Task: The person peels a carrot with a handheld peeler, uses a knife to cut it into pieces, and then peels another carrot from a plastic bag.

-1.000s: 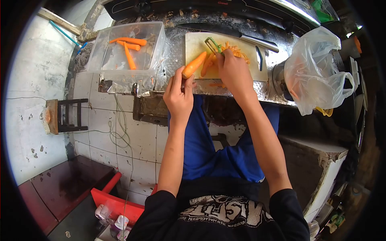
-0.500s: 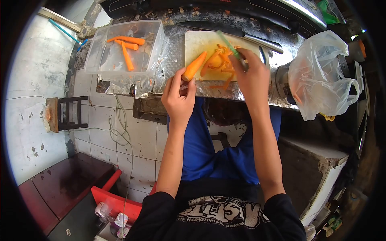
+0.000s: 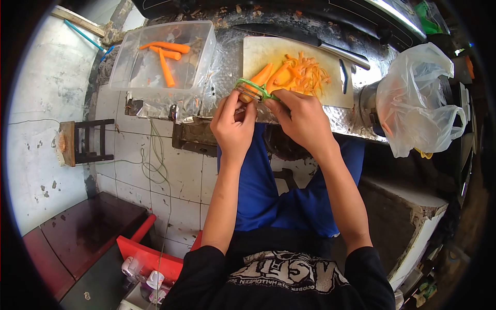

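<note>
My left hand (image 3: pixel 233 121) is closed around the thick end of a carrot (image 3: pixel 261 76), whose narrow tip points away over the cutting board. A green peeler (image 3: pixel 265 94) is gripped in my right hand (image 3: pixel 304 116), and its blade lies across the carrot near my left fingers. Orange peelings (image 3: pixel 305 72) are heaped on the white cutting board (image 3: pixel 253 50), with what looks like another carrot piece (image 3: pixel 281 76) beside them. Behind them, a knife (image 3: pixel 343 54) with a metallic handle lies along the board's far edge.
On the left, a clear plastic container (image 3: pixel 204 62) holds several peeled-looking carrots (image 3: pixel 166 68). A translucent plastic bag (image 3: pixel 413 103) hangs over a metal pot at right. The black stove (image 3: pixel 361 18) borders the far side. A small stool (image 3: pixel 88 142) is at left.
My right hand has brought the peeler left and nearer, from above the peelings onto the carrot. My left hand still holds the carrot. The view has shifted slightly.
</note>
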### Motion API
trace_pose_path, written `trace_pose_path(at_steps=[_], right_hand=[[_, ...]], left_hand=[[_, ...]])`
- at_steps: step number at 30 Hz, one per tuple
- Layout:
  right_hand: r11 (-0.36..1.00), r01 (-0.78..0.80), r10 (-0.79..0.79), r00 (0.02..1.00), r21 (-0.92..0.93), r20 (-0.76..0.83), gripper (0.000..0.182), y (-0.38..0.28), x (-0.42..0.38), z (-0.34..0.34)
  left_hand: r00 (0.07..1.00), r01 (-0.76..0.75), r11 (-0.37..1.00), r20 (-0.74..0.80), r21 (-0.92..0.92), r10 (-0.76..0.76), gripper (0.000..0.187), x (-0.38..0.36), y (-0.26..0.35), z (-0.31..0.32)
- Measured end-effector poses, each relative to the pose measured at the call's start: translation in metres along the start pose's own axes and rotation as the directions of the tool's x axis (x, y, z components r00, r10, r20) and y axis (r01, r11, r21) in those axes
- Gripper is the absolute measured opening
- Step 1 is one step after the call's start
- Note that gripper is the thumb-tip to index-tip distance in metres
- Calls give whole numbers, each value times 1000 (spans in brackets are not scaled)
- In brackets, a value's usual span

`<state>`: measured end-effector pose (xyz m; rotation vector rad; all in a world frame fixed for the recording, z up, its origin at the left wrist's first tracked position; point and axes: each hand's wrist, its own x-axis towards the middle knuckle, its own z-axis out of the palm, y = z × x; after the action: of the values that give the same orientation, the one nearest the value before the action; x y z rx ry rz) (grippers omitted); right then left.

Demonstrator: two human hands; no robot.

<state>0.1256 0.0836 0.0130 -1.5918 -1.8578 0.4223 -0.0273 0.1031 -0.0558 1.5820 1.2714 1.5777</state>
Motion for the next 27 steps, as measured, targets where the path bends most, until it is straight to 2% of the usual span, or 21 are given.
trace_pose_path(at_steps=[9,12,14,18,20,21,23,24,26,27], right_hand=[[994,-65,57,994,-85,-90,20,8,14,12],[982,-144,127,983,-121,-135,23,17,23,11],[939,-234,192,965,-254,-180,26,16,26,10],[944,-264,210,944,-199,-256,34,19,27,8],[937,-333,349,903,106,-249,39,13,29,1],[936,-337,353,901,106,-254,39,10,29,-2],[844,-420,487,861,335,-147,43,3,30,-5],[842,-421,490,859,337,-150,43,3,30,-5],[710,-449,598,792,542,-127,46,6,34,-4],[711,-444,595,793,545,-131,46,7,35,-4]], left_hand=[[999,-18,1000,27,8,18,35,0,3,-1],[999,-34,999,31,12,34,35,0,6,0],[999,-22,1000,35,16,21,34,0,6,0],[998,34,999,46,-28,-32,35,-4,4,-5],[996,56,997,73,-51,-52,35,-3,8,-7],[996,48,998,82,-32,-45,35,-3,11,-9],[995,34,999,97,-17,-32,35,-2,18,-7],[996,23,1000,82,-11,-22,35,-2,21,-5],[998,3,1000,64,-3,-3,34,-2,25,-5],[998,-14,1000,67,-3,14,34,-3,26,-5]])
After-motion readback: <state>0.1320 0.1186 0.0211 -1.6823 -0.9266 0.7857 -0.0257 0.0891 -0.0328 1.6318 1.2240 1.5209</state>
